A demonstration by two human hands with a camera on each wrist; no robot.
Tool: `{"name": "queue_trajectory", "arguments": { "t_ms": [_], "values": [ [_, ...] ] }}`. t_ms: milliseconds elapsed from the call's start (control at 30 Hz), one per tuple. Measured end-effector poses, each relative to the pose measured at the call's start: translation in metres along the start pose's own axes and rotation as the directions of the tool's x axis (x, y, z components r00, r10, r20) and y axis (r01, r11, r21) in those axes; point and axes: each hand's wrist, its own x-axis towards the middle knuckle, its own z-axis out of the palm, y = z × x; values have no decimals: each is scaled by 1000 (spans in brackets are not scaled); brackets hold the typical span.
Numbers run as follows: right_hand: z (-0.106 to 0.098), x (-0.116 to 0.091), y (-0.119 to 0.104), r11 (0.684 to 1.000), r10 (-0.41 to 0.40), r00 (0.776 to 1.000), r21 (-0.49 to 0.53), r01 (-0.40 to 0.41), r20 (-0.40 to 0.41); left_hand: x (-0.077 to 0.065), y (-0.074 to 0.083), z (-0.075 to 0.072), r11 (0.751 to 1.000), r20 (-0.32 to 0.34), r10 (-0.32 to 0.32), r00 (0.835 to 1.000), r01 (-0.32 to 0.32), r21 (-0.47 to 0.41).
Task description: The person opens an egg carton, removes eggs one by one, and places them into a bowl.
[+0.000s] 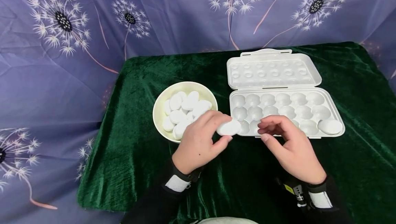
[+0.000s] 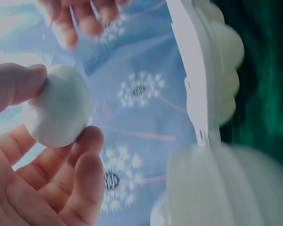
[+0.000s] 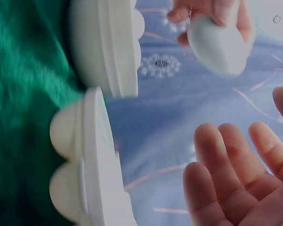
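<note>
A white egg [image 1: 229, 127] is pinched between the thumb and fingers of my left hand [image 1: 198, 141], held between the bowl and the egg box. In the left wrist view the egg [image 2: 59, 106] shows whole, thumb on one side and fingers on the other. My right hand [image 1: 292, 148] is over the near edge of the egg box [image 1: 233, 114], fingers loosely bent and nothing in them. A single egg [image 1: 330, 126] lies in the near right cup of the box. Several more white eggs [image 1: 177, 116] fill the cream bowl [image 1: 158, 114], left of the box.
The box's lid [image 1: 273, 71] is folded back away from me, its handle at the far side. A green velvet cloth [image 1: 139, 169] covers the table. Behind it hangs a purple cloth [image 1: 173, 14] printed with dandelions.
</note>
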Motion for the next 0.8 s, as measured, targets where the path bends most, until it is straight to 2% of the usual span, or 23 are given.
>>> {"name": "queue_trajectory", "arguments": {
  "t_ms": [233, 467, 600, 800],
  "values": [
    [-14, -1, 6, 997, 20, 999, -74, -23, -50, -6, -21, -15, 992, -64, -121, 991, 123, 33],
    [-18, -3, 11, 995, 28, 998, -94, -34, -61, -15, -43, -29, 957, -97, -200, 975, 215, 192],
    [-20, -4, 12, 993, 43, 997, -105, -49, -58, -18, -53, -31, 936, -109, -233, 967, 253, 245],
    [-21, -5, 14, 991, 66, 997, -114, -71, -42, -21, -60, -30, 912, -109, -297, 949, 315, 260]
  ]
}}
